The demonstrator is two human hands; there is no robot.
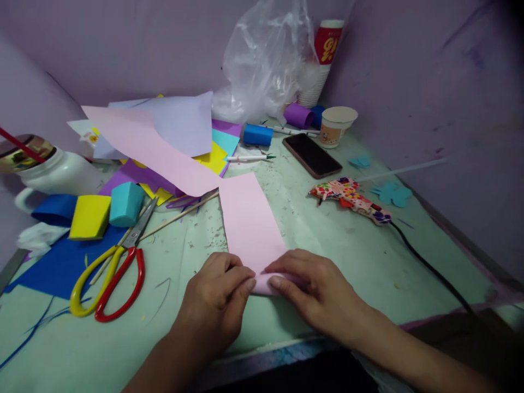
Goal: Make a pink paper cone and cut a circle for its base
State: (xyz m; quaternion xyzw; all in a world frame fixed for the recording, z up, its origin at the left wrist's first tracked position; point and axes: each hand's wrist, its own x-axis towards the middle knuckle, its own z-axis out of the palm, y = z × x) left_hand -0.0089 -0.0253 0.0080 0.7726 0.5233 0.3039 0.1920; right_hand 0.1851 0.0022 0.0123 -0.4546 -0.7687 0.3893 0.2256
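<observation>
A strip of pink paper (251, 224) lies lengthwise in front of me, its near end rolled into a small tube. My left hand (221, 295) pinches the left side of that roll between thumb and fingers. On the right side, my right hand (311, 284) grips the same roll, thumb in front and fingers behind. The strip's far end lies flat near a larger curved piece of pink paper (164, 158). Parts of the roll are covered by my fingers.
Scissors (131, 240) with yellow and red handles lie left, near yellow (90, 218) and turquoise paper rolls (126, 204). To the right are a flowered glue gun (352, 199) with a black cord, a phone (311, 155) and a paper cup (336, 128). A plastic bag (270, 60) stands behind.
</observation>
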